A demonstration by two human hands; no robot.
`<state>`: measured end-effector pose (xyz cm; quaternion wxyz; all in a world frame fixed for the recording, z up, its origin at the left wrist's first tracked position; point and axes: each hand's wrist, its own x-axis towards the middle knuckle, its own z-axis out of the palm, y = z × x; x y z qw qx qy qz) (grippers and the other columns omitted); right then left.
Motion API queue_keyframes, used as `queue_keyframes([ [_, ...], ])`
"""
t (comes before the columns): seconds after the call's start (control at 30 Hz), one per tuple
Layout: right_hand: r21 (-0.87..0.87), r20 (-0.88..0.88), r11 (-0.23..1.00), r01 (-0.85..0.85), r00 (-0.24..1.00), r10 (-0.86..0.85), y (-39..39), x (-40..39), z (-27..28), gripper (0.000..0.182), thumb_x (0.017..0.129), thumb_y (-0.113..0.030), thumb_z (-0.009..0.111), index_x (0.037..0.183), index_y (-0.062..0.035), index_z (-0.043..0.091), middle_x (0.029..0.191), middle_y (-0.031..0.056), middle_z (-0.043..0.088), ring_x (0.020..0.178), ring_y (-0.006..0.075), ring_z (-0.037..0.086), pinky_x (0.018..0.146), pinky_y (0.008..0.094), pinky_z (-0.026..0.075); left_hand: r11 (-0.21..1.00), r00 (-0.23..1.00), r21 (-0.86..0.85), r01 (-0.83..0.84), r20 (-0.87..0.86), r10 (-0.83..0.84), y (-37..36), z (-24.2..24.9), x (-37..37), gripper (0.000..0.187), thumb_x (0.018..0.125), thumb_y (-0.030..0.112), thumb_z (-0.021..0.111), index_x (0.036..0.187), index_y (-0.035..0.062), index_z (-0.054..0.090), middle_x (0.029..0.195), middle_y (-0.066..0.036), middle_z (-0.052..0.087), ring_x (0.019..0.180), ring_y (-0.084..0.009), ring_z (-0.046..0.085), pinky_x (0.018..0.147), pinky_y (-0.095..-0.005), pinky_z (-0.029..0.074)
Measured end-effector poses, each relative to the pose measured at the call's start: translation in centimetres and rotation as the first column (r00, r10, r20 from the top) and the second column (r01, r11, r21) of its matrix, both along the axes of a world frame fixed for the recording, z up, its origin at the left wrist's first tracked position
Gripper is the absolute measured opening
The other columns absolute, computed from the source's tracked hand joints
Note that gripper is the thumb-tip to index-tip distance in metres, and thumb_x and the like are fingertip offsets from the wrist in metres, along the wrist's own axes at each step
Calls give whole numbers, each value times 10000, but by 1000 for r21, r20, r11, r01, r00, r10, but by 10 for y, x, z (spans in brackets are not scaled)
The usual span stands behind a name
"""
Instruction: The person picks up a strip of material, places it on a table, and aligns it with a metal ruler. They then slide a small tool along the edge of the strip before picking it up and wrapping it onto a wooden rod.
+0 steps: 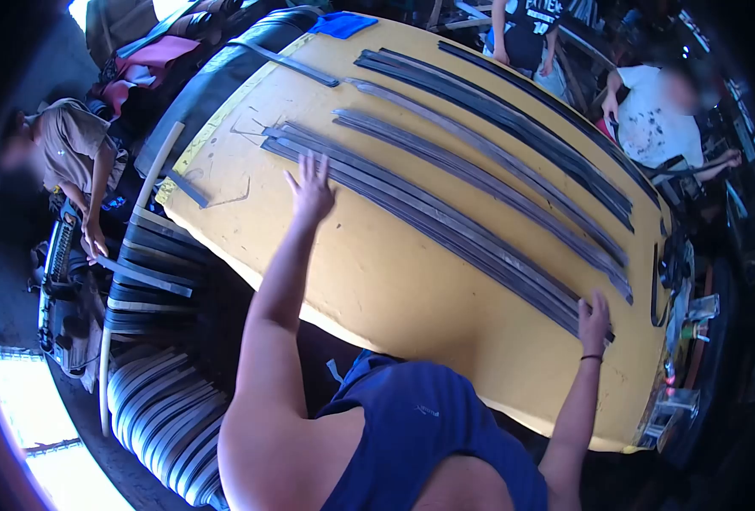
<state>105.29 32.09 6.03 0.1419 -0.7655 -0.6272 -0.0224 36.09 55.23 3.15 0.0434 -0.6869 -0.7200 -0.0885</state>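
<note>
Several long, dark flat strips lie side by side in bundles across a yellow tabletop (pixel 411 255). The bundle nearest me, a set of strips (pixel 446 226), runs from upper left to lower right. At its left end is my left hand (pixel 314 192), fingers spread, the fingertips over or on the strips. My right hand (pixel 594 322) is at the other end of this bundle with its fingers stretched out, apparently against the strip ends. Neither hand visibly grips anything. Beyond lie a second bundle of strips (pixel 480 180) and a darker bundle (pixel 514 128).
A blue cloth (pixel 342 25) lies at the far left corner. Many strips hang over a rack (pixel 160 417) at left. One person (pixel 80 149) stands left, holding a strip; two others, a dark-shirted person (pixel 526 34) and a white-shirted person (pixel 654 119), stand across the table.
</note>
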Motion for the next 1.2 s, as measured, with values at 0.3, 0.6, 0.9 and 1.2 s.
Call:
queue_keyframes([
  [0.3,-162,115,981,107,989,-89,5,-87,-81,582,950,-356,577,1444,-82,436,1537,151,356,1421,364,296,1155,503,226,988,968,-24,151,206,-143,16,-53,39,683,963,481,472,1512,107,309,1605,-128,190,1496,-330,111,1144,-671,63],
  [0.6,-44,136,982,185,975,-178,21,-134,-91,601,939,-414,581,1406,-53,470,1510,123,404,1396,337,337,1122,549,235,1000,989,-2,-30,145,30,26,-56,43,707,987,568,348,1524,110,298,1621,-94,168,1506,-324,46,1149,-653,13],
  [0.9,180,-508,980,-82,845,164,74,-229,-35,496,993,-405,512,1276,-1,570,1384,191,507,1286,361,464,1086,485,331,998,980,-11,-56,190,57,26,-58,43,720,984,569,357,1535,113,265,1627,-118,128,1508,-320,41,1157,-635,43],
  [1.2,717,-612,264,-645,-764,-205,-4,-407,290,727,982,-600,370,1270,31,589,1354,366,450,1327,505,384,1053,575,367,989,981,-83,-122,139,133,-45,-81,57,771,972,547,368,1529,34,227,1611,-192,136,1503,-331,81,1179,-572,89],
])
